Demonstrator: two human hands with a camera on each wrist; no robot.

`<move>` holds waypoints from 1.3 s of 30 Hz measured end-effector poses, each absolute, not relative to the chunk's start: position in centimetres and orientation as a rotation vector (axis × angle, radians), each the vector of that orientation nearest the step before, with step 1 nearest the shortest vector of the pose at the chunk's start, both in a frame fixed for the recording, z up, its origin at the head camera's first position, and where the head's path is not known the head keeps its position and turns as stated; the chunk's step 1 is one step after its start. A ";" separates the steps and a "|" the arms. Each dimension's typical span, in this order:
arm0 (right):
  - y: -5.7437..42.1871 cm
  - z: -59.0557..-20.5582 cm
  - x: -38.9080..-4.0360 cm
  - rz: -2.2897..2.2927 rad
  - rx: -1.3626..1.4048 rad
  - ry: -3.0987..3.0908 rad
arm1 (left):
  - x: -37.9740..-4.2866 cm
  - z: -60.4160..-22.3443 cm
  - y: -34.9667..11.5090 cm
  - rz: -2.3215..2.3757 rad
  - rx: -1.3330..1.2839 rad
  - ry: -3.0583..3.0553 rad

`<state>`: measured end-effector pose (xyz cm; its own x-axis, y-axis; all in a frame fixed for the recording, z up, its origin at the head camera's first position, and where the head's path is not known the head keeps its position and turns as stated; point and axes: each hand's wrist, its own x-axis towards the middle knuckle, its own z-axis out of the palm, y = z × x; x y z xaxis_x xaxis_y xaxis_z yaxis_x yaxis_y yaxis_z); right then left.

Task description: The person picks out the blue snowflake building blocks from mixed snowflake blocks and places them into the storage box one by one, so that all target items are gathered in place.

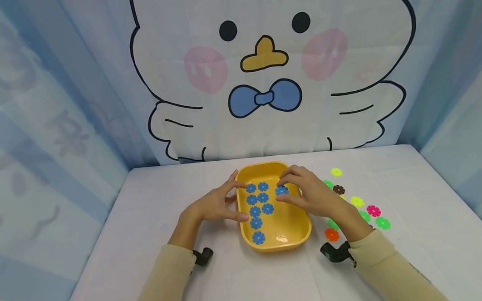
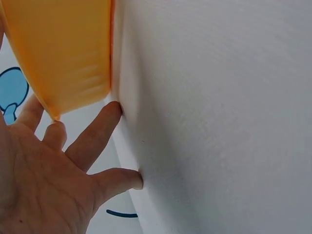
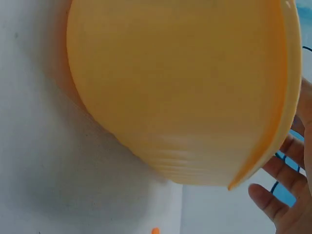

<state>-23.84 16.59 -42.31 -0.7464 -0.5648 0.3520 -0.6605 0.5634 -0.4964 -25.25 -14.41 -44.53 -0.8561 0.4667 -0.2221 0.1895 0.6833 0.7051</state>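
Note:
A yellow tray [image 1: 275,226] stands before me, with several blue flower-shaped discs [image 1: 256,223] laid in two columns along its left part. At the tray's left rim is my left hand [image 1: 213,204], thumb and index finger reaching just over the edge. The left wrist view shows that hand's fingers spread apart beside the tray's outer wall [image 2: 63,53]. My right hand [image 1: 314,192] reaches over the right rim and pinches another blue flower-shaped disc [image 1: 281,190] between thumb and fingers. In the right wrist view the tray wall [image 3: 175,87] hides this disc.
Right of the tray, loose flower-shaped discs lie on the white table [image 1: 182,281]: yellow [image 1: 357,201], pink [image 1: 373,211], green [image 1: 383,223], orange [image 1: 332,235] and brown [image 1: 339,189]. My right forearm passes over some of them. A printed curtain [image 1: 265,135] hangs behind the table.

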 end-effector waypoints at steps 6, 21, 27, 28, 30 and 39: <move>15.6 -42.7 -23.8 0.959 1.054 -2.679 | -25.4 -44.5 -14.3 0.970 0.544 2.511; 14.0 -43.7 -23.2 0.889 1.105 -2.865 | -25.7 -44.6 -14.2 0.994 0.554 2.494; 13.0 -43.4 -23.2 0.819 1.147 -2.908 | -25.8 -44.7 -14.6 0.990 0.539 2.495; 12.8 -43.4 -23.2 0.802 1.163 -2.913 | -25.8 -44.7 -14.7 0.987 0.534 2.496; 12.4 -43.3 -23.2 0.756 1.181 -2.943 | -25.8 -44.8 -14.8 0.989 0.530 2.494; 11.9 -44.0 -23.1 0.413 1.208 -3.015 | -25.7 -44.8 -14.7 0.994 0.542 2.486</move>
<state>-23.09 11.87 -44.05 -0.7203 -0.6930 -0.0291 -0.6597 0.6974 -0.2802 -25.74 -14.74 -44.77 -0.8416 0.4915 -0.2241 0.2015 0.6706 0.7140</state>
